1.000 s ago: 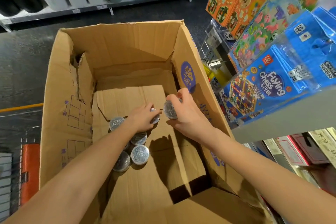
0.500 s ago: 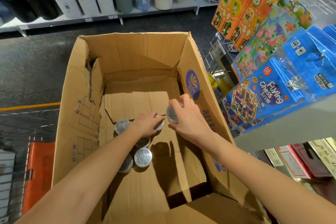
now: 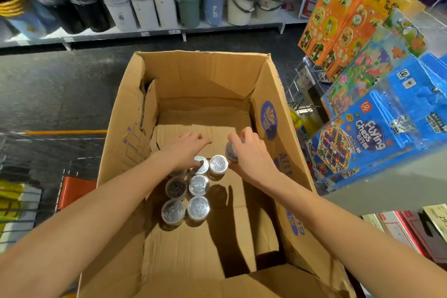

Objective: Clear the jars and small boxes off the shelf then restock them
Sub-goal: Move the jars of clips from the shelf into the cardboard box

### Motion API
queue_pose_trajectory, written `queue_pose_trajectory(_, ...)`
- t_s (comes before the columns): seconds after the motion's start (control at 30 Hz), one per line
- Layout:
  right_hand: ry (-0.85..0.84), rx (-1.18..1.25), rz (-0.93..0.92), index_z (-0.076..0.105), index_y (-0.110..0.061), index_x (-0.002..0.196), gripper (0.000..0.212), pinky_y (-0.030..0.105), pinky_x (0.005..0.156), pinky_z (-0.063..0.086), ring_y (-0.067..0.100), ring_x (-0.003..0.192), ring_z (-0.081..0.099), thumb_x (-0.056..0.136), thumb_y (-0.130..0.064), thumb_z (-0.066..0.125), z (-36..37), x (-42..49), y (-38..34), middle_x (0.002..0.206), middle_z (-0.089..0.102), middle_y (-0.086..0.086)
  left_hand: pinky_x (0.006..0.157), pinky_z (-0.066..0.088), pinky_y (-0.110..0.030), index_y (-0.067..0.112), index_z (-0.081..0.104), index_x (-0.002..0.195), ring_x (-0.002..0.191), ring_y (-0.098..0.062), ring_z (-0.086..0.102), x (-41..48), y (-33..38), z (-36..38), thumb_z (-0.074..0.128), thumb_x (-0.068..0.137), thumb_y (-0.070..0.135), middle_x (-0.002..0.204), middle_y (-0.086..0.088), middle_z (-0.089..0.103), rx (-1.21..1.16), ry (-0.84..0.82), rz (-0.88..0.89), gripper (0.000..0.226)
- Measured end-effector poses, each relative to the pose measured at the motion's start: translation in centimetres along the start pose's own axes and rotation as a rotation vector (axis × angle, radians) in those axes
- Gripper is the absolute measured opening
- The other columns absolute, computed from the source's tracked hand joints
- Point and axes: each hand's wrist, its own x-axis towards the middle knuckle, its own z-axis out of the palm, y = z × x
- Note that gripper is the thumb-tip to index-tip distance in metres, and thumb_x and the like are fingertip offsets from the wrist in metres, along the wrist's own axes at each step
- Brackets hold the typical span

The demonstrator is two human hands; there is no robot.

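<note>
Jars (image 3: 198, 185) stand clustered in the carton (image 3: 205, 75) just below the left hand (image 3: 186, 150), seemingly relaxed; the right hand (image 3: 250, 155) grips one jar (image 3: 230, 151).

**Shop aisle with a dark floor**

A dark speckled floor (image 3: 60, 84) runs to a low white shelf (image 3: 217, 28) along the far side, carrying a row of waste bins (image 3: 164, 2) and handled buckets (image 3: 242, 2). An orange line (image 3: 65, 131) crosses the floor at left.
</note>
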Motion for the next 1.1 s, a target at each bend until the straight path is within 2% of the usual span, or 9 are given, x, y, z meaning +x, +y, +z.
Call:
queue_pose_trajectory(0.13,-0.075,-0.007,-0.078,0.04,-0.016,0.125,0.053,0.036,0.085,0.039,0.028,0.106,0.043,0.082,-0.03,0.067,1.4,1.9,-2.3,0.119,0.039,0.011,0.101,0.042,-0.039,0.032,0.022,0.149,0.13,-0.023,0.04,-3.6,-1.3,-2.9,0.062,0.087,0.047,0.147,-0.004,0.034,0.055,-0.04,-0.068,0.075)
queue_pose_trajectory(0.27,-0.127,0.052,-0.159,0.042,-0.017,0.126,0.045,0.036,0.087,0.039,0.027,0.103,0.044,0.086,-0.021,0.064,3.4,3.0,-5.4,0.118,0.04,0.011,0.101,0.041,-0.041,0.03,0.025,0.147,0.126,-0.024,0.042,-7.0,-1.6,-4.9,0.059,0.089,0.045,0.141,-0.004,0.039,0.117,0.08,-0.103,0.068)
queue_pose_trajectory(0.37,-0.154,0.029,-0.203,0.042,-0.014,0.125,0.043,0.036,0.084,0.035,0.029,0.103,0.043,0.089,-0.027,0.06,5.6,4.2,-7.6,0.117,0.04,0.012,0.101,0.041,-0.041,0.029,0.027,0.145,0.124,-0.024,0.042,-9.0,-1.6,-5.2,0.057,0.091,0.042,0.139,-0.004,0.04,0.139,0.149,-0.126,0.063)
queue_pose_trajectory(0.57,-0.154,0.06,-0.196,0.041,-0.008,0.129,0.053,0.04,0.082,0.037,0.035,0.102,0.045,0.089,-0.039,0.057,9.5,6.6,-10.2,0.12,0.043,0.018,0.103,0.038,-0.037,0.027,0.032,0.143,0.126,-0.023,0.041,-10.6,-2.1,-4.8,0.058,0.091,0.033,0.138,-0.003,0.041,0.127,0.241,-0.139,0.059)
queue_pose_trajectory(0.77,-0.126,0.115,-0.163,0.045,-0.005,0.123,0.043,0.039,0.079,0.036,0.035,0.097,0.045,0.09,-0.031,0.056,11.1,7.2,-10.7,0.113,0.044,0.019,0.104,0.039,-0.037,0.026,0.033,0.142,0.127,-0.023,0.04,-10.5,-2.6,-4.7,0.061,0.089,0.035,0.139,-0.004,0.04,0.116,0.274,-0.125,0.061)
queue_pose_trajectory(0.87,-0.113,0.14,-0.179,0.05,-0.002,0.119,0.042,0.039,0.072,0.036,0.035,0.09,0.045,0.084,-0.021,0.062,11.9,7.5,-11.1,0.11,0.049,0.021,0.101,0.041,-0.038,0.024,0.035,0.141,0.125,-0.023,0.042,-10.4,-2.6,-4.5,0.058,0.09,0.032,0.136,-0.004,0.041,0.111,0.277,-0.134,0.056)
queue_pose_trajectory(0.97,-0.151,0.069,-0.185,0.05,-0.005,0.119,0.05,0.037,0.069,0.033,0.031,0.087,0.045,0.076,-0.021,0.069,12.3,7.8,-11.7,0.105,0.052,0.018,0.098,0.043,-0.038,0.022,0.036,0.14,0.12,-0.024,0.045,-10.0,-2.9,-4.6,0.056,0.092,0.029,0.134,-0.005,0.043,0.099,0.309,-0.174,0.052)
queue_pose_trajectory(1.1,-0.168,0.025,-0.203,0.034,-0.01,0.133,0.067,0.035,0.079,0.033,0.03,0.099,0.043,0.081,-0.034,0.069,12.2,7.6,-11.8,0.119,0.045,0.014,0.094,0.043,-0.034,0.022,0.035,0.14,0.12,-0.023,0.045,-9.7,-3.3,-5.2,0.056,0.093,0.03,0.135,-0.005,0.042,0.094,0.338,-0.197,0.052)
